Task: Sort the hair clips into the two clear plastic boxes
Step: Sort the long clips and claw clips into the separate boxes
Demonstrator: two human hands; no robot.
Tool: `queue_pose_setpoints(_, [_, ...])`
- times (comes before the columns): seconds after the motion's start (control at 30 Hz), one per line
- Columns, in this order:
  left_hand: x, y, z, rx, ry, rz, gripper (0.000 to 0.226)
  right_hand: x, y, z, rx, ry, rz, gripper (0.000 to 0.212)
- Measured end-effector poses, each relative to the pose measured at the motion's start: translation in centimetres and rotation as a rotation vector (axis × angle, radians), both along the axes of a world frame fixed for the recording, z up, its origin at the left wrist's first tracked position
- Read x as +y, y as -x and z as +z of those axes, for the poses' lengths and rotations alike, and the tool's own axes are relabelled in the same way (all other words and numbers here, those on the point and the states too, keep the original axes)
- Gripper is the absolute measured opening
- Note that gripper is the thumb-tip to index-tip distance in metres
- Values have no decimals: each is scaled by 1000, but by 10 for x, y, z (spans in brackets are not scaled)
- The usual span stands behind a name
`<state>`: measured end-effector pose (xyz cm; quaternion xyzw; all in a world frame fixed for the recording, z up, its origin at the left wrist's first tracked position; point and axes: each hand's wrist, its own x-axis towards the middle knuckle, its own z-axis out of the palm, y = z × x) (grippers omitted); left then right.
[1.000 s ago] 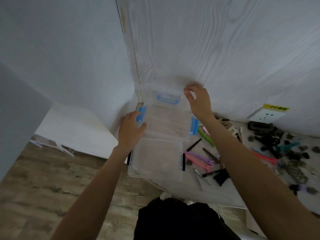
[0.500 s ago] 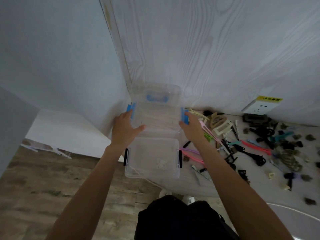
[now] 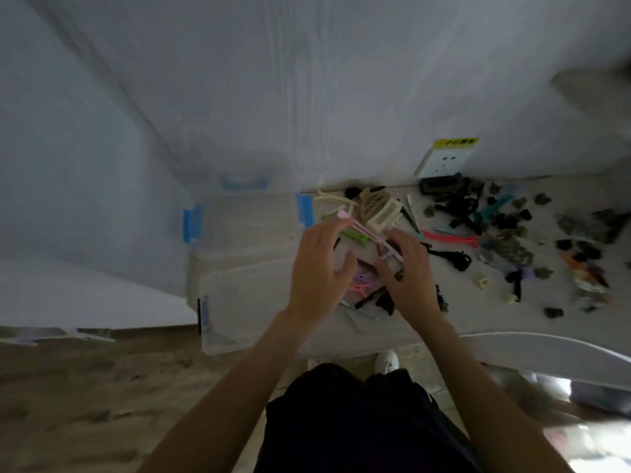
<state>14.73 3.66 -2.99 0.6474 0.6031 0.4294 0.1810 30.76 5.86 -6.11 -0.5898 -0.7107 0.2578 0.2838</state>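
Note:
Two clear plastic boxes stand at the table's left end. The far box (image 3: pixel 246 227) has blue latches, and its lid with a blue handle leans on the wall. The near box (image 3: pixel 239 302) has a dark latch. My left hand (image 3: pixel 317 268) hovers with fingers spread over the near box's right edge. My right hand (image 3: pixel 408 278) pinches a long pink hair clip (image 3: pixel 362 230) that points up and to the left. Beneath the hands lie a green clip (image 3: pixel 355 235) and pink and purple clips (image 3: pixel 358 283). Beige claw clips (image 3: pixel 375 209) lie just beyond. The frame is blurred.
Many more clips are scattered to the right: a coral one (image 3: pixel 450 238), a teal one (image 3: pixel 491 208), several black and olive ones (image 3: pixel 457 257). A wall socket (image 3: pixel 444 162) with a yellow label sits above them. The table's front edge (image 3: pixel 375 346) is near my legs, with wooden floor to the left.
Both hands have left the blue-latched box and moved right, to the clips beside the boxes. My right hand now holds a pink clip. The view has swung right.

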Motion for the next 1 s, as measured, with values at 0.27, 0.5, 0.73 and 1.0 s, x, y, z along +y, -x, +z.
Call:
queue_pose_setpoints(0.27, [-28,-71,-109,238,443,204,89,-40,-89,-68,-441,318,-14,113])
queue_pose_setpoints(0.5, [-18,-78,-139,412,577,442,86,-12,-102,-95,-520,264,84,89])
queue_pose_setpoints(0.73, [21,-130,-139,397,552,375,89,41,-149,-94,-596,84,106,63])
queue_pose_setpoints(1.0, [48,-164,-124,188,453,243,81,35,-214,-68,-275,-205,65,47])
